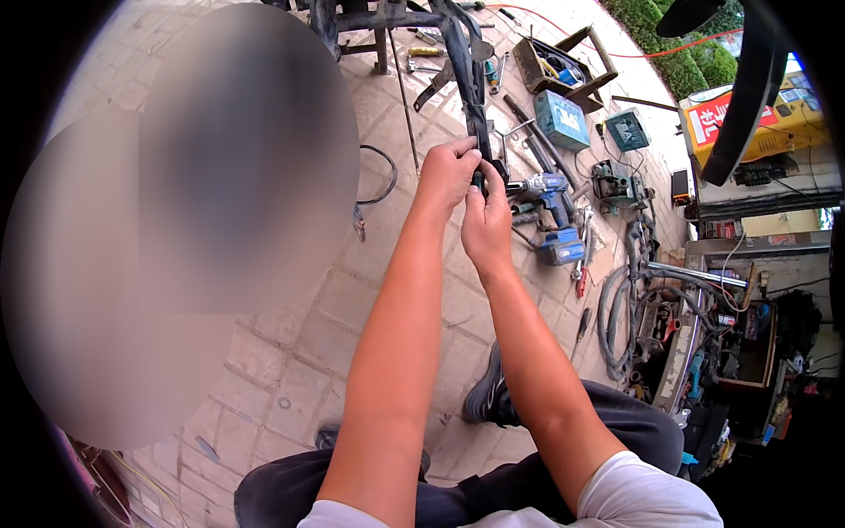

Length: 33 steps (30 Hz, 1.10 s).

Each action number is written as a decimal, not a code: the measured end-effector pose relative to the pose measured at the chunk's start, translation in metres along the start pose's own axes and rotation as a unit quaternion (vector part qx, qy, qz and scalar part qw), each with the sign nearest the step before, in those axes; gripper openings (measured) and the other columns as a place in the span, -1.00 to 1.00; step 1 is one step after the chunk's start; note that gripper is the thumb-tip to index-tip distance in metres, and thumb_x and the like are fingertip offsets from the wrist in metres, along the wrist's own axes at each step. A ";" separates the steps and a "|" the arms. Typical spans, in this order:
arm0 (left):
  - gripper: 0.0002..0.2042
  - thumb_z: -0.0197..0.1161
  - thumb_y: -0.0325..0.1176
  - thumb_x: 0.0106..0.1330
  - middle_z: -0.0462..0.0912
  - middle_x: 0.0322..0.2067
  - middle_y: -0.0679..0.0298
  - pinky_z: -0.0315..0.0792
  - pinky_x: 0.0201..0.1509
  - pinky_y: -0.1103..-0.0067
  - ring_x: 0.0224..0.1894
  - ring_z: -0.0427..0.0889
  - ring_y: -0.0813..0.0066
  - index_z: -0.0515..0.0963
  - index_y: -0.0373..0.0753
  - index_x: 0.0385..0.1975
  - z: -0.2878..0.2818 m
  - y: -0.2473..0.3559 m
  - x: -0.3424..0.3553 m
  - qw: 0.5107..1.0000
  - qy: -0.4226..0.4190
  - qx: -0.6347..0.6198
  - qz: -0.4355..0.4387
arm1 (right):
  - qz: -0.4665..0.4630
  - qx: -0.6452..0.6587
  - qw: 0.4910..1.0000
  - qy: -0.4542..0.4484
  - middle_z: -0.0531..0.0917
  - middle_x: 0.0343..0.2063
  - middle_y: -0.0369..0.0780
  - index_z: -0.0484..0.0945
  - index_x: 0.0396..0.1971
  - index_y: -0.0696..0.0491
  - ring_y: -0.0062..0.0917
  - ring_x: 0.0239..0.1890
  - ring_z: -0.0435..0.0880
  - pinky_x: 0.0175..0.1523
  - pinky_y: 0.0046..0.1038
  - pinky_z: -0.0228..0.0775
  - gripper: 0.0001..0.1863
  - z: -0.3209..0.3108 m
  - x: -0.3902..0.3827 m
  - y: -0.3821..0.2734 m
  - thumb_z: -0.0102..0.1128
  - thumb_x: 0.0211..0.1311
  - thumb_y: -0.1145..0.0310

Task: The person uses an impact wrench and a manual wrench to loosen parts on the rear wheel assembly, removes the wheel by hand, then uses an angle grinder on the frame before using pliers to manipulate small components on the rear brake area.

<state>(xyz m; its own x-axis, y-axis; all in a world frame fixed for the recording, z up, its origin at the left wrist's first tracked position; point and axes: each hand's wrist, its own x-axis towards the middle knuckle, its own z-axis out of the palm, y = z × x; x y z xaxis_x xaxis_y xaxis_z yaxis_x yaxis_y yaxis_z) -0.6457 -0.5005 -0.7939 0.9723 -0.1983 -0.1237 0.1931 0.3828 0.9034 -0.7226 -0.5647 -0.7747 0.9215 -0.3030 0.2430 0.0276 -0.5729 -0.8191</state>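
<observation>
My left hand (447,176) has its fingers curled at the black metal frame (456,62), whose tube comes down from the top centre. Just right of it and lower, my right hand (485,217) is closed round a dark, partly greenish piece at the tube's lower end, perhaps a tool handle; my fingers hide most of it. A T-shaped silver tool (516,129) stands beside the tube. Close by on the right lie a blue cordless impact wrench (554,211), long dark bars (541,145) and a red-handled tool (583,280).
A wooden toolbox (541,66), teal boxes (562,119), a green power tool (620,187) and coiled hoses (614,312) lie rightward on the paving. A yellow machine (748,132) and cluttered shelving line the right. A black cable (387,163) lies left of my hands. The left side is blurred out.
</observation>
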 end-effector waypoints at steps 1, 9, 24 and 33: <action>-0.65 0.12 -0.42 0.23 0.68 -0.31 0.10 0.45 -0.23 0.57 -0.35 0.60 0.49 0.53 -0.46 -0.02 -0.001 0.001 0.000 1.000 0.002 0.021 -0.001 | -0.020 -0.016 1.000 0.010 0.53 -0.08 0.07 0.35 0.11 0.22 -0.11 -0.01 0.53 0.08 -0.28 0.35 -0.57 0.002 0.001 0.000 -0.06 0.23 0.45; -0.59 0.16 -0.31 0.31 0.57 -0.36 0.36 0.36 -0.22 0.65 -0.35 0.46 0.61 0.47 -0.38 0.10 -0.002 -0.006 0.002 0.996 0.023 0.080 -0.020 | -0.015 -0.006 0.998 0.068 0.50 -0.07 0.06 0.34 0.08 0.21 -0.09 0.01 0.49 0.14 -0.27 0.31 -0.54 -0.027 -0.040 0.018 0.04 0.12 0.48; -0.44 0.16 -0.38 0.32 0.39 0.13 0.25 0.16 0.25 0.58 0.11 0.36 0.46 0.21 -0.36 0.30 0.035 -0.008 -0.007 0.991 -0.020 0.108 0.073 | 0.178 -0.148 0.938 0.257 0.42 0.04 -0.12 0.36 0.10 0.05 -0.19 0.12 0.35 0.16 -0.10 0.17 -0.47 -0.109 0.030 0.122 0.12 0.07 0.25; -0.43 0.15 -0.36 0.32 0.43 0.11 0.09 0.26 0.20 0.48 0.05 0.43 0.33 0.18 -0.44 0.29 0.030 0.018 0.001 0.963 0.018 0.268 0.005 | 0.254 -0.105 0.959 0.064 0.45 -0.03 -0.08 0.47 -0.09 0.11 -0.20 0.10 0.35 0.15 -0.13 0.17 -0.62 -0.230 0.087 0.041 0.09 0.02 0.38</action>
<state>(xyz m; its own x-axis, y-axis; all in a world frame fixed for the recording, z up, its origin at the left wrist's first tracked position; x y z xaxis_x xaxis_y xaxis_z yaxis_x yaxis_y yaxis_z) -0.6453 -0.5208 -0.7651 0.9793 -0.1626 -0.1202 0.0979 -0.1391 0.9854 -0.7300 -0.7903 -0.6677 0.7394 -0.6677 -0.0867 -0.5039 -0.4633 -0.7290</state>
